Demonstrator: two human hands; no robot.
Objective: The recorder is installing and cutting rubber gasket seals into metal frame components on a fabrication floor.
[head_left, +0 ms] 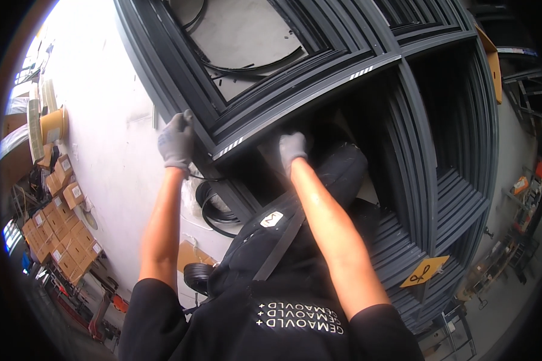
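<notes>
Dark grey frames (168,66) lie stacked across the upper middle and right, over a pale floor (102,90). Black strips (280,64) lie inside their upper opening. A bent leg (337,174) in dark trousers takes up part of the next opening, close by the right hand (293,147). A black coil (214,207) lies on the floor below the near corner, and a second coil (197,277) sits nearer the body, beside the other leg. A yellow tag (436,265) rests on the frames at lower right. Brown cartons (63,240) are piled well apart at far left.

The bar (301,107), with white stripes near both ends, has its long axis slanting from lower left to upper right, its near end at the frames' left corner. The left hand (176,141) is just outside that corner, fingers partly bent; whether they grip the edge, I cannot tell. The right hand is below the bar, fingers curled into a fist; what they hold, if anything, is hidden.
</notes>
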